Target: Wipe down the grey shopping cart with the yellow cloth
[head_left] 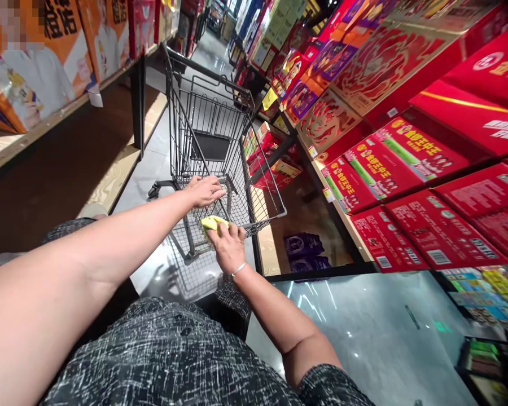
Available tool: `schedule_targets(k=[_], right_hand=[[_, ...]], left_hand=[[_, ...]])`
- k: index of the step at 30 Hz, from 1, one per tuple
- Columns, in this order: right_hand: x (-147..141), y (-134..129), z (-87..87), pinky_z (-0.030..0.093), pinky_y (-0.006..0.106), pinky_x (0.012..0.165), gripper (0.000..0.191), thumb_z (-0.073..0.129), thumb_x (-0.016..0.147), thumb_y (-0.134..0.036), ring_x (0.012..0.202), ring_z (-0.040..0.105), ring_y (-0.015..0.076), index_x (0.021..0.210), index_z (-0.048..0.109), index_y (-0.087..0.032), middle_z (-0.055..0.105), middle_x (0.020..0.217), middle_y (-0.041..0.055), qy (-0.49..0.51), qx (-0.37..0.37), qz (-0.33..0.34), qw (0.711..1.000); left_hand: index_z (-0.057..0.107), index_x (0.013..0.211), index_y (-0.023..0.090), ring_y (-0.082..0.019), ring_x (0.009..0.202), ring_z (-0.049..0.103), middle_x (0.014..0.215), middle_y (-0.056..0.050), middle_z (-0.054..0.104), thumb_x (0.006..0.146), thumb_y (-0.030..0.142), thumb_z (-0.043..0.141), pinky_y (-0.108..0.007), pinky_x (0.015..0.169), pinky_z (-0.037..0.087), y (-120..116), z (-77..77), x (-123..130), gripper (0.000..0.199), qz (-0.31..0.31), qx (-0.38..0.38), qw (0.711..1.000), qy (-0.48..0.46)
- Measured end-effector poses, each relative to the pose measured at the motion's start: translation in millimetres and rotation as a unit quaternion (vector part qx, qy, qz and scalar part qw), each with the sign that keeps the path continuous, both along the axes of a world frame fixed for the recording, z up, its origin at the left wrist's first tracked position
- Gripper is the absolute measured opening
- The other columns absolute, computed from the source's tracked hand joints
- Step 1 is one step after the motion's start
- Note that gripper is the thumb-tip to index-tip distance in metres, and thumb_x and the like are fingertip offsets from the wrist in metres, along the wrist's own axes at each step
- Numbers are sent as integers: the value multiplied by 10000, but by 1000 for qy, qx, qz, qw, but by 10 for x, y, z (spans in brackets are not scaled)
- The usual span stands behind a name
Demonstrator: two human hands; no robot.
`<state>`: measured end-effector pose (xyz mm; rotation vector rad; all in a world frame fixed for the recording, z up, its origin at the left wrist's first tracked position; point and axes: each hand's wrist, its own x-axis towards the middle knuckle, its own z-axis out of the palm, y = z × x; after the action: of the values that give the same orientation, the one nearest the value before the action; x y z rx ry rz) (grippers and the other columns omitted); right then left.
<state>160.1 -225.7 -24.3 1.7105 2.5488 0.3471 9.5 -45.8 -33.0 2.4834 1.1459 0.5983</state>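
Observation:
A black wire shopping cart (211,146) stands on the floor just ahead, its near end below my hands. My right hand (229,242), with a thin bracelet at the wrist, is closed on a yellow cloth (214,223) at the cart's near rim. Farther up, my left hand (206,192) reaches over the near part of the cart, palm down with its fingers bent to the right. Its fingertips are partly hidden, and whether it holds anything does not show.
Shelves of red boxes (381,169) line the right side. Orange boxes (63,56) stand on a wooden shelf at the left. A grey tiled aisle (207,51) runs ahead beyond the cart. Purple packages (302,245) lie on the low right shelf.

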Motion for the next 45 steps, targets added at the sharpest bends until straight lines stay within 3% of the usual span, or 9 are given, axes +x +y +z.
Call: schedule_targets(k=[3, 10, 15, 22, 26, 29, 32, 39, 45], right_hand=[[8, -65, 217, 278, 449, 965, 383, 477, 961, -229, 1161, 344, 266, 1293, 580, -393, 506, 1327, 51, 51, 75, -25, 996], [-90, 227, 125, 362, 373, 946, 510, 605, 833, -159, 1139, 383, 248, 1292, 607, -381, 436, 1417, 26, 103, 20, 43, 994], [-462, 438, 131, 391, 402, 855, 454, 549, 897, -216, 1080, 425, 258, 1323, 572, -371, 433, 1447, 58, 65, 20, -1, 998], [-672, -31, -753, 291, 447, 1027, 378, 327, 1026, -306, 1319, 333, 244, 1306, 573, -372, 393, 1541, -27, -2, -67, 168, 984], [-507, -260, -1352, 315, 462, 1043, 379, 312, 1032, -293, 1313, 357, 241, 1237, 629, -325, 426, 1520, -3, -29, -188, 150, 970], [-404, -344, -1499, 309, 492, 1056, 312, 399, 1011, -286, 1328, 335, 265, 1168, 667, -323, 514, 1424, 11, -56, -247, 128, 959], [-397, -358, -1281, 325, 478, 1024, 289, 431, 1005, -306, 1263, 375, 250, 1176, 661, -341, 540, 1374, 28, -35, -222, 157, 962], [-635, -102, -181, 256, 461, 1029, 414, 523, 967, -286, 1272, 333, 261, 1306, 548, -521, 444, 1485, -45, 88, 39, 106, 990], [-392, 86, -101, 222, 441, 1017, 380, 565, 934, -235, 1205, 384, 228, 1203, 639, -492, 519, 1406, -36, 100, 68, 115, 986]], left_hand=[[703, 1065, 268, -258, 1309, 413, 1205, -55, 622, 972, 547, 313, -465, 1102, 253, -2, -26, -116, 489, -18, -4, 1000, -6], [657, 1235, 291, -311, 1495, 95, 1510, -29, 392, 968, 577, 264, -555, 1152, 229, -158, 0, -377, 555, -33, -72, 997, 13], [713, 1161, 245, -246, 1513, 51, 1528, 2, 385, 974, 595, 159, -425, 1228, 104, -87, 42, -456, 682, 0, -131, 991, 5], [728, 1112, 272, -283, 1515, 37, 1558, 14, 344, 797, 705, 528, -470, 1226, 110, -119, 93, -599, 571, 31, -112, 992, 41], [693, 1166, 277, -303, 1514, 33, 1607, 30, 248, 773, 626, 604, -522, 1195, 202, -188, 96, -693, 533, 50, -96, 992, 60], [622, 1279, 290, -287, 1518, 19, 1638, 47, 152, 828, 529, 562, -546, 1175, 238, -245, 98, -746, 513, 63, -89, 992, 63], [557, 1352, 295, -269, 1518, 65, 1640, 27, 153, 863, 473, 528, -561, 1155, 265, -317, 68, -764, 521, 103, -69, 991, 51], [708, 1070, 276, -282, 1481, 230, 1558, 36, 377, 958, 497, 393, -514, 1148, 296, -495, 20, -780, 401, 138, -54, 989, -22], [680, 1068, 312, -390, 1480, 171, 1613, 82, 234, 828, 474, 576, -663, 1097, 249, -558, 111, -891, 308, 154, -85, 983, 42]])
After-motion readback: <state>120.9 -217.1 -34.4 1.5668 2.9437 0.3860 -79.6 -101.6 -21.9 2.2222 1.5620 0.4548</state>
